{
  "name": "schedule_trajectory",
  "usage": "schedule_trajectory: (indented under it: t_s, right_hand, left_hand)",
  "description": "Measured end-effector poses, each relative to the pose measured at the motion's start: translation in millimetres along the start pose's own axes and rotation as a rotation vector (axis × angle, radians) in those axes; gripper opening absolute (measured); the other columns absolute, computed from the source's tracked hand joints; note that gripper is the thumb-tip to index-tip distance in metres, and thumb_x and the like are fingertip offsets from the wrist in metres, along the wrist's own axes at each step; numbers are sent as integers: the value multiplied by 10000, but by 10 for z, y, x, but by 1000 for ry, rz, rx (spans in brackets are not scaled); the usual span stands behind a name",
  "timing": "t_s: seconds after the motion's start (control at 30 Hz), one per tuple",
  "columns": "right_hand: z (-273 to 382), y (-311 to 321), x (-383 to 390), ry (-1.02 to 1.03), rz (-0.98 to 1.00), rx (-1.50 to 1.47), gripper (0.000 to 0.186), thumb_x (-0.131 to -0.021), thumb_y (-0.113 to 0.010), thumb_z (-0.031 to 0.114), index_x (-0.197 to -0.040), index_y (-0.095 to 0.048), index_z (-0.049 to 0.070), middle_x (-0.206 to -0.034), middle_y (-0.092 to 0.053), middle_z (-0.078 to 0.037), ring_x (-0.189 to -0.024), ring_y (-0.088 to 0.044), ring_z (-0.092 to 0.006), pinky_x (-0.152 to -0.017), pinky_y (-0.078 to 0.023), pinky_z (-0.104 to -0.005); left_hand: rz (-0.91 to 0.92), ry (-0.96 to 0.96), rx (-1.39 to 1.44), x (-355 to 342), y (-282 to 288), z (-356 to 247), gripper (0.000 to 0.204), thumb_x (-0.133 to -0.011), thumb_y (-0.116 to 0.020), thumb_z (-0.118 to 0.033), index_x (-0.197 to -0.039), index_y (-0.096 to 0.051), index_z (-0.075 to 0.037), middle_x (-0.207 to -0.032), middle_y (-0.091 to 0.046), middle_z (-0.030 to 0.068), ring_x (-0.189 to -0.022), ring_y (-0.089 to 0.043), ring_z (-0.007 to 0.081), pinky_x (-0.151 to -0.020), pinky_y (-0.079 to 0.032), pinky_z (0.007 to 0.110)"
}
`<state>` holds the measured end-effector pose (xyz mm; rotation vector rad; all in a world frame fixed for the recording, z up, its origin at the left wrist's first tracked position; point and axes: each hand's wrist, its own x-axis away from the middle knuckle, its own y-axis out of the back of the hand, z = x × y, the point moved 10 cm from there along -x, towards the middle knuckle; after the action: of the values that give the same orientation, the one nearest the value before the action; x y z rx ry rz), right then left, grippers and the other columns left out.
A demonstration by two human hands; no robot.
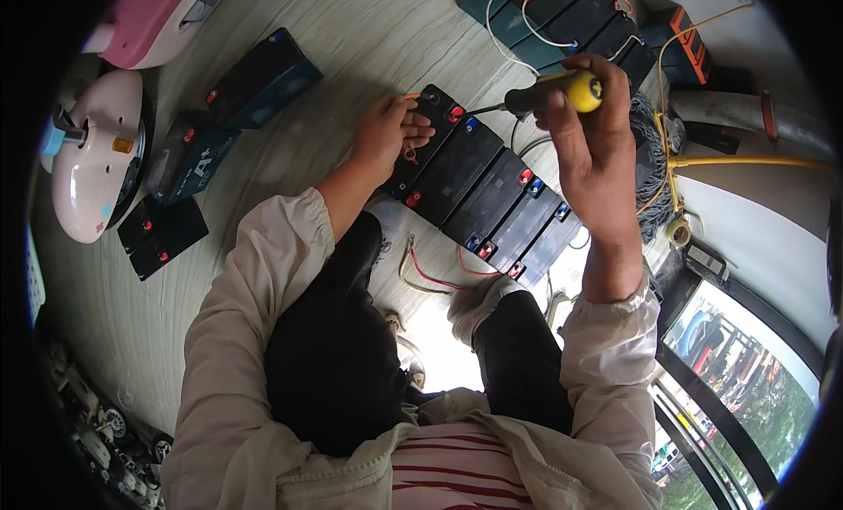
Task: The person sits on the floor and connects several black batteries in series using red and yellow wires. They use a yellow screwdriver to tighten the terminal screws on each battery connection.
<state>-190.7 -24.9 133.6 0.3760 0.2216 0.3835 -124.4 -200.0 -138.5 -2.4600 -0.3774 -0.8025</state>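
My right hand [601,150] is closed round the yellow-and-black handle of a screwdriver [575,91]. Its thin shaft points left, with the tip close to the red terminal of the leftmost black battery [428,150]; whether they touch I cannot tell. My left hand [391,134] rests over that battery's left side with curled fingers. A short bit of orange wire [412,96] shows above these fingers and a small ring end hangs below them; the grip itself is partly hidden. Several black batteries [474,163] stand side by side in a row, with red and blue terminals.
Loose batteries [263,80] stand on the floor at left, beside a pink-white scooter body [97,159]. More wired batteries [562,18] lie at the far right, near a grey cable bundle [654,172] and a tape roll [678,232]. Red and pale wires [430,277] lie between my feet.
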Motion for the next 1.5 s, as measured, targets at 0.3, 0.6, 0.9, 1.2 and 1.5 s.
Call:
schedule_trajectory:
  t_s: [0.3, 0.6, 0.9, 1.2, 1.5]
  right_hand:
    - [-465, 304, 6, -190, -282, -106, 412, -1018, -649, 211, -1278, -423, -15, -924, -701, -133, -753, -719, -161, -661, -580, -263]
    - [-680, 484, 92, -312, -365, -151, 439, -1019, -643, 248, -1227, -420, -68, -944, -673, -144, -745, -735, -203, -663, -618, -290]
    - [-118, 75, 198, -34, -57, 27, 384, -965, -673, 78, -1281, -456, 45, -1039, -687, -119, -981, -709, -169, -736, -613, -297]
    - [232, -6, -78, -56, 110, 620, 374, -954, -711, 261, -1226, -545, 64, -997, -737, -172, -846, -762, -247, -702, -589, -338]
    - [540, -292, -93, 367, 360, 716, 407, -929, -765, 241, -1253, -553, 118, -1125, -709, -140, -1021, -725, -289, -863, -560, -368]
  left_hand:
    - [-14, 2, -14, 17, -29, -25, 318, -1097, -447, -308, -1205, -553, -28, -1007, -697, 141, -938, -729, 269, -775, -609, 357]
    - [-12, 3, -13, 21, -32, -13, 331, -1095, -451, -320, -1216, -553, -30, -1006, -700, 140, -938, -731, 268, -777, -609, 357]
    - [24, -39, 43, -163, 10, 96, 348, -1080, -454, -299, -1255, -586, -28, -1010, -690, 129, -928, -712, 251, -827, -597, 366]
    - [-74, -64, -14, -101, -85, 16, 257, -1033, -549, -262, -1148, -640, -51, -839, -633, 48, -681, -624, 146, -622, -571, 326]
    - [-27, -63, -19, -118, -68, 12, 266, -1027, -599, -282, -1145, -623, -45, -847, -621, 56, -691, -645, 166, -641, -598, 336]
